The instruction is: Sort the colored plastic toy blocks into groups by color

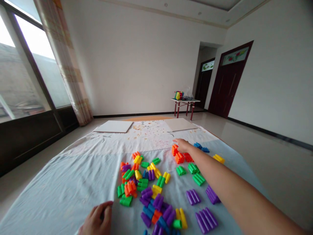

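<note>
My right hand is stretched far out over the cloth, its fingers closed round an orange plastic block of joined tubes. Other orange blocks lie right beside and under it. Nearer along that arm are green blocks, purple blocks, blue blocks and a yellow block, grouped by colour. My left hand rests on the cloth at the front, fingers curled in, with nothing visible in them. To its right spreads a mixed heap of blocks, among them a green block and purple blocks.
A pale flowered cloth covers the large table. Two flat white boards lie at its far edge. Behind stands a small table bearing a colourful bag and a clear plastic bag. Windows and a curtain are left, doors right.
</note>
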